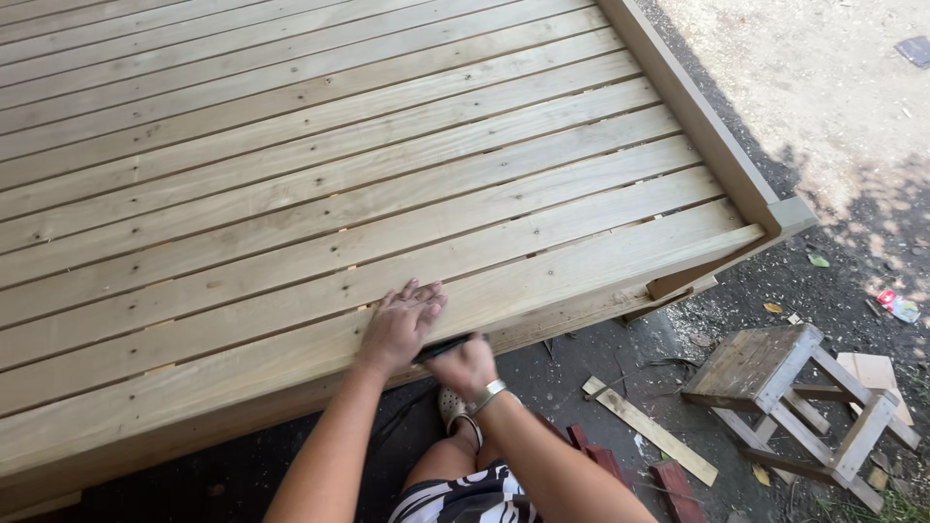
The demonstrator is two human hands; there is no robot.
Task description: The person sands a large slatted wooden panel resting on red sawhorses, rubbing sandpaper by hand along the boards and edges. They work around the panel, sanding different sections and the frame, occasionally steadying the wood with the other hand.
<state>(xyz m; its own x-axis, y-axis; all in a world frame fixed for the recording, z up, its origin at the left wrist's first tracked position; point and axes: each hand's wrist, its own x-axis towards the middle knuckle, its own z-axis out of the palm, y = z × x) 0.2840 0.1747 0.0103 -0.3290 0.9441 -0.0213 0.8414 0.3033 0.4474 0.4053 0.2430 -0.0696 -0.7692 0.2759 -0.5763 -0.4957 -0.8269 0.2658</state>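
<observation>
1. Now the left hand (399, 324) lies palm down on the nearest plank (291, 363) of a slatted wooden platform (339, 174), fingers spread flat and pointing up and to the right; its grip is open and holds nothing.
2. Just below and to the right of it, the right hand (465, 366) is clenched around a dark tool (444, 347) at the front edge of that same plank. Only a short dark length of the tool shows between the two hands, so its kind cannot be told. A metal bracelet (486, 395) sits on the right wrist.
3. The tool lies along the lip of the plank, touching or almost touching the heel of the left hand.
4. The platform is made of pale boards laid side by side with narrow gaps, screw heads in rows, and a darker frame rail (697, 116) along its right side.
5. Below the hands, a foot in a light perforated clog (455, 412) rests on dark ground.
6. To the right, well apart from the hands, a small weathered wooden stool (790, 387) stands on the ground, with a loose wood strip (649, 431) lying between it and the person's leg.
</observation>
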